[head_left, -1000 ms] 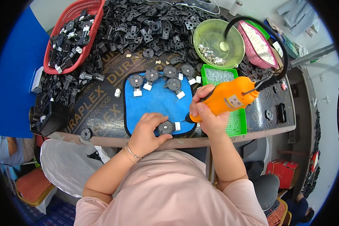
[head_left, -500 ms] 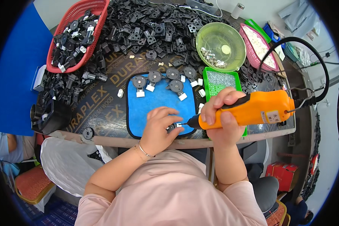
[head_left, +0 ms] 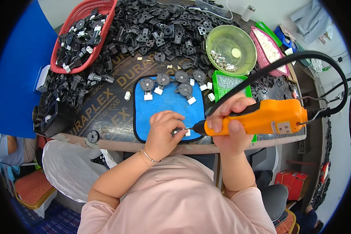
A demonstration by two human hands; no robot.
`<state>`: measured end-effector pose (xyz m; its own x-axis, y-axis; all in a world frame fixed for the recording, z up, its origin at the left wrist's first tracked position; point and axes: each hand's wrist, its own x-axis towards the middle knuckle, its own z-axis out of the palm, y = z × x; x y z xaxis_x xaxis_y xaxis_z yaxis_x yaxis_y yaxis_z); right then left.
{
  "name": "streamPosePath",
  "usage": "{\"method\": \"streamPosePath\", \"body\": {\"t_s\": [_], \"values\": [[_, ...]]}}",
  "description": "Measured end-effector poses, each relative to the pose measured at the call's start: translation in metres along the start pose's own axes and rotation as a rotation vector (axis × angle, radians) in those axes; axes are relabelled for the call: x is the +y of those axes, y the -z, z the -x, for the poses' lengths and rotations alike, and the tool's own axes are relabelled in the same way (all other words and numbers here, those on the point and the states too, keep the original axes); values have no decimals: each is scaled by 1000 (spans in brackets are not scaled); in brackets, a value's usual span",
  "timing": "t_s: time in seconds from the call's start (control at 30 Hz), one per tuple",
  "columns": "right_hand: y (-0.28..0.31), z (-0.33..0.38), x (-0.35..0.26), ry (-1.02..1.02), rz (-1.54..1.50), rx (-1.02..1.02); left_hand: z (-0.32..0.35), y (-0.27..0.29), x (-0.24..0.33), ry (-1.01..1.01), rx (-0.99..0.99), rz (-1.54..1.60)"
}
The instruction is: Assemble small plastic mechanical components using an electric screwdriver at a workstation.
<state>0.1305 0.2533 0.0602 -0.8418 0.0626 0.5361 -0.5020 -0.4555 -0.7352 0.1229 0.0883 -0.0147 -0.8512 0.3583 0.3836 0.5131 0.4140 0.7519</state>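
Observation:
My right hand (head_left: pixel 233 121) is wrapped round an orange electric screwdriver (head_left: pixel 275 118), its thin bit pointing left. The bit reaches a small black part with a white end piece (head_left: pixel 188 133), pinched in the fingers of my left hand (head_left: pixel 167 126) and mostly hidden by them. This happens over the near right portion of a blue mat (head_left: pixel 152 113). Several round black parts with white ends, such as this one (head_left: pixel 185 90), lie along the mat's far side. A green tray of small screws (head_left: pixel 230 82) stands just beyond my right hand.
A large heap of black plastic parts (head_left: pixel 156 31) covers the far table. At the left stands a red basket (head_left: pixel 55 64) of assembled parts; at the right, a green colander (head_left: pixel 245 43) with metal pieces and a pink basket (head_left: pixel 279 70) of white pieces. The screwdriver's black cable (head_left: pixel 296 56) arches overhead.
The screwdriver's bit has shifted slightly left against the held part, and the tool has rolled a little. Its cable has swung across, now hanging before the green tray. The whole view has shifted slightly.

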Motion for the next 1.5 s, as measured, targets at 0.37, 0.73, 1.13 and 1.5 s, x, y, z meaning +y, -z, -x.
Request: {"method": "streamPosePath", "body": {"t_s": [0.37, 0.73, 1.13, 1.5], "values": [[-5, 5, 6, -2, 61, -11, 5, 10, 6, -5, -58, -45], [-13, 14, 23, -36, 194, -172, 17, 20, -15, 130, -258, 93], [-26, 14, 31, -164, 298, -292, 15, 14, -23, 38, -266, 64], [-9, 6, 35, -152, 24, -304, 13, 18, -18, 101, -243, 99]]}}
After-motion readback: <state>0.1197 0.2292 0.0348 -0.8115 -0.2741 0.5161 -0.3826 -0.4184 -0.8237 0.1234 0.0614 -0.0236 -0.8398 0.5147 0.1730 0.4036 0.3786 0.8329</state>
